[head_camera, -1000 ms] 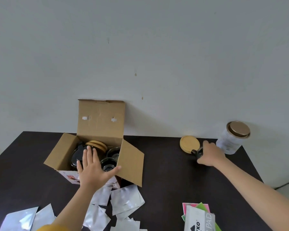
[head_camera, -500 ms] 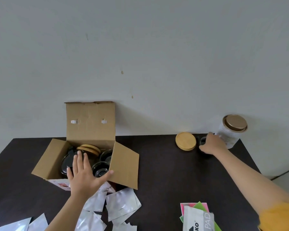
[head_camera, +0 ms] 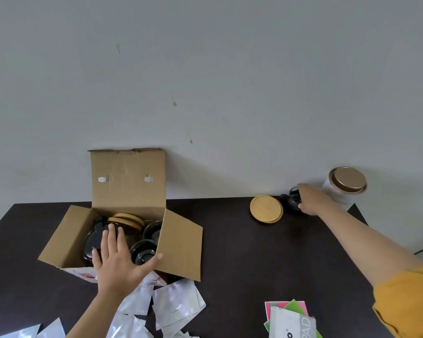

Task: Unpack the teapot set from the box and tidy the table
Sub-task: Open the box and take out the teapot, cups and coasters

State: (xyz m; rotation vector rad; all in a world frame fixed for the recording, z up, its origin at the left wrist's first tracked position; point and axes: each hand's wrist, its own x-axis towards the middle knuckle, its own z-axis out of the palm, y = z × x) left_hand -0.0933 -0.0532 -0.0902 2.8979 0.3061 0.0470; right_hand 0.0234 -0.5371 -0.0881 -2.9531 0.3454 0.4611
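Note:
An open cardboard box (head_camera: 127, 176) stands at the back left of the dark table (head_camera: 242, 252). Inside it lie a black teapot (head_camera: 93, 240), wooden lids (head_camera: 127, 219) and dark glass cups (head_camera: 144, 252). My left hand (head_camera: 119, 262) rests flat with spread fingers on the box's front edge, over the teapot. Far right, my right hand (head_camera: 311, 200) grips a small dark glass cup (head_camera: 294, 198) standing at the table's back edge. A round wooden coaster (head_camera: 266, 209) lies just left of that cup.
A white jar with a bronze lid (head_camera: 347, 182) stands behind my right hand at the wall. Several silvery plastic wrappers (head_camera: 176, 303) litter the front of the table. A pad pack with pink and green sheets (head_camera: 291, 318) lies at the front right.
My right hand has carried the dark cup back and right, from beside the coaster toward the white jar. My left hand has stayed on the box.

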